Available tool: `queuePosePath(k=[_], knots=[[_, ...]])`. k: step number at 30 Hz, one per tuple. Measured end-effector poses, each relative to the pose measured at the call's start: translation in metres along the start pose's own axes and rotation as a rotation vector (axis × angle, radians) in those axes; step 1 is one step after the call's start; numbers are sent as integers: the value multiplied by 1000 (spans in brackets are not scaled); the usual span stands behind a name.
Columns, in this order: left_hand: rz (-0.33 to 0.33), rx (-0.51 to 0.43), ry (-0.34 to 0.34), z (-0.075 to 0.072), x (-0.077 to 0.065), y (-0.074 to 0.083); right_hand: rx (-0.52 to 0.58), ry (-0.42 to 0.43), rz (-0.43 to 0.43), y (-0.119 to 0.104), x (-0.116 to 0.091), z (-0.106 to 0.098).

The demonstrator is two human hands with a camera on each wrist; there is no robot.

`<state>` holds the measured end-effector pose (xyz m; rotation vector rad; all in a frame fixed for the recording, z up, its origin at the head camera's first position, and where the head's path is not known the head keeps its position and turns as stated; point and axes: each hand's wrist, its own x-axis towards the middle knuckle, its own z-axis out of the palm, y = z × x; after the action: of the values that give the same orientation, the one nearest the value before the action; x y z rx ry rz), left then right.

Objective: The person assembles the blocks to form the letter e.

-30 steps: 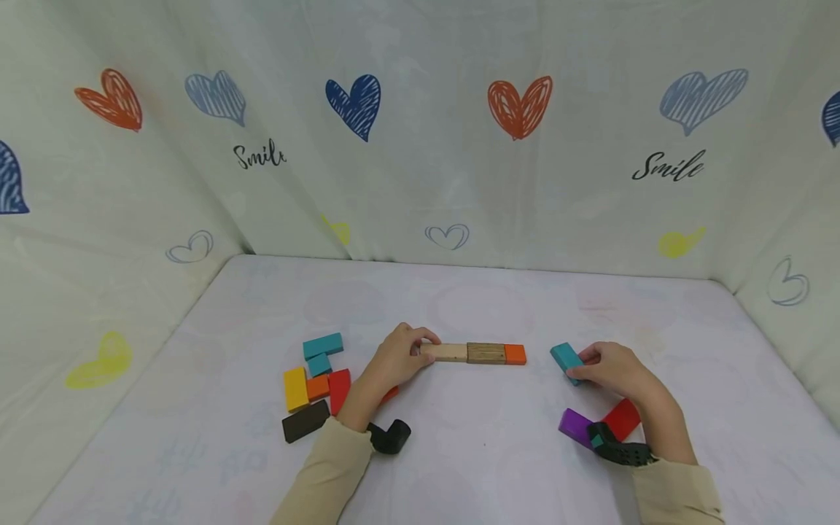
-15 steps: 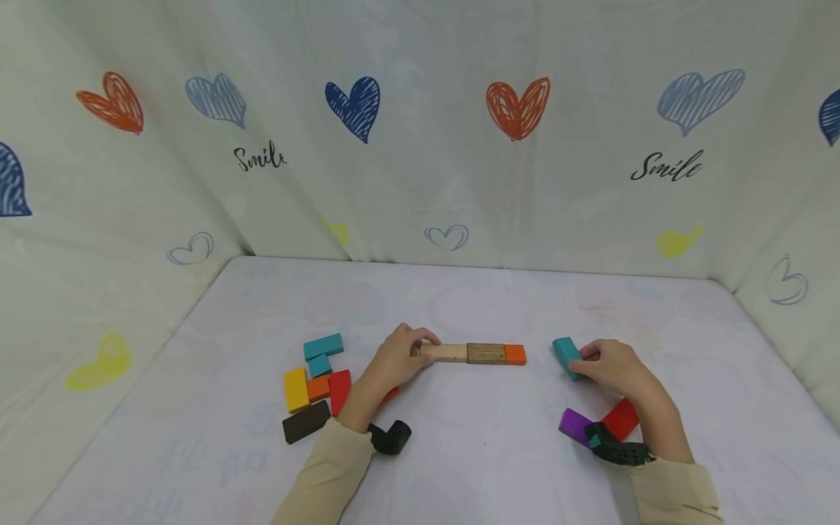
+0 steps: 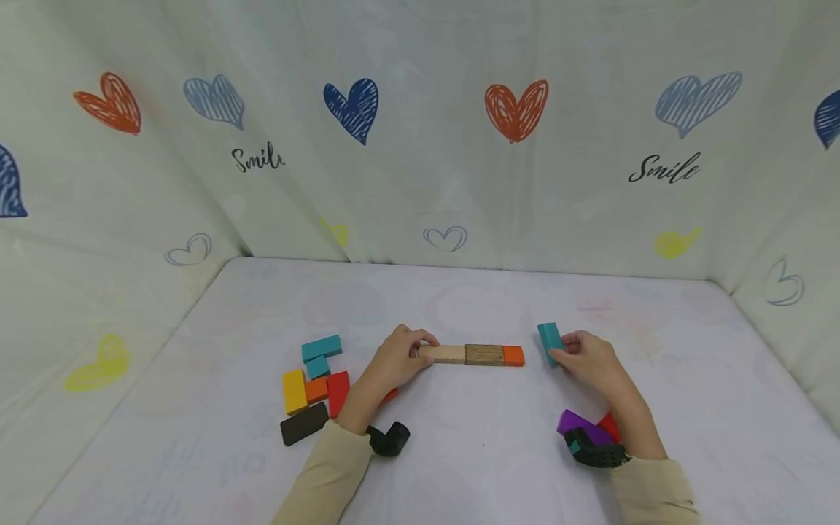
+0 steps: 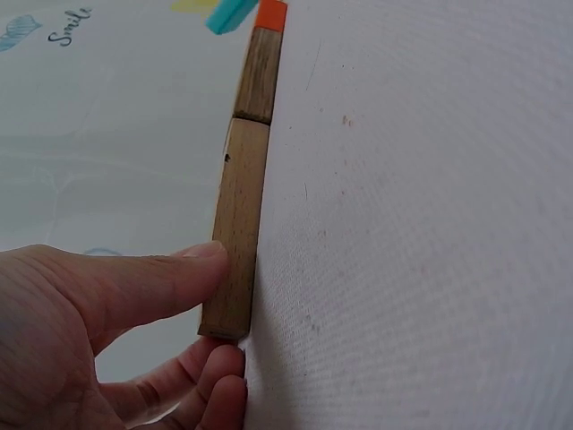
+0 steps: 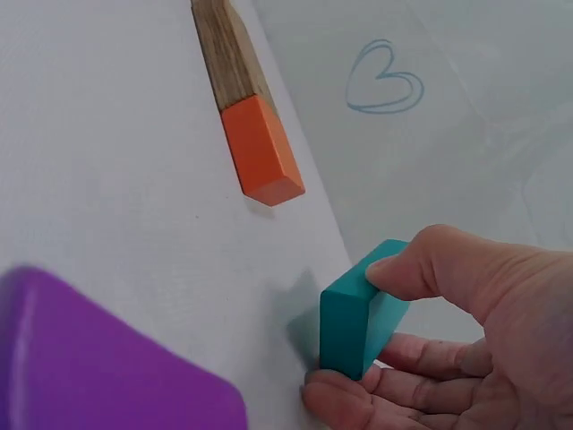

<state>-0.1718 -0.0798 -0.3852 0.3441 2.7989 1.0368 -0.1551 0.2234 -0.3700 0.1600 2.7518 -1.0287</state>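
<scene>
The left hand (image 3: 399,357) pinches the pale wood block (image 3: 449,354) at its end, maybe to steady it. The right hand (image 3: 587,357) pinches the teal block (image 3: 549,340) by one side, maybe leaving the other free, near but apart from the orange block (image 3: 513,356).

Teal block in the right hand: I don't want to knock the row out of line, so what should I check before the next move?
1. Teal block pinched by the right hand, thumb against fingers: ok.
2. Left hand holding the far-left end of the pale wooden block: ok.
3. Pale wooden block, brown wooden block and orange end block end to end, with no plain gap: ok.
4. Teal block lined up with the row: not ok, it is turned across it.
5. Teal block touching the orange end block: not ok, they are apart.
6. Teal block fully clear of the table: cannot tell.
</scene>
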Motion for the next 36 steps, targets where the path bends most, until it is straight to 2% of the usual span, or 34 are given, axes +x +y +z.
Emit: queuePosePath(k=[13,27,36], knots=[[10,14,9,1,0,-1,89,20,-3,-17,17,21],[7,22,6,-1,0,-1,204,94,72,-18,29,32],[12,3,4,0,0,-1,183,130,54,-18,29,36]])
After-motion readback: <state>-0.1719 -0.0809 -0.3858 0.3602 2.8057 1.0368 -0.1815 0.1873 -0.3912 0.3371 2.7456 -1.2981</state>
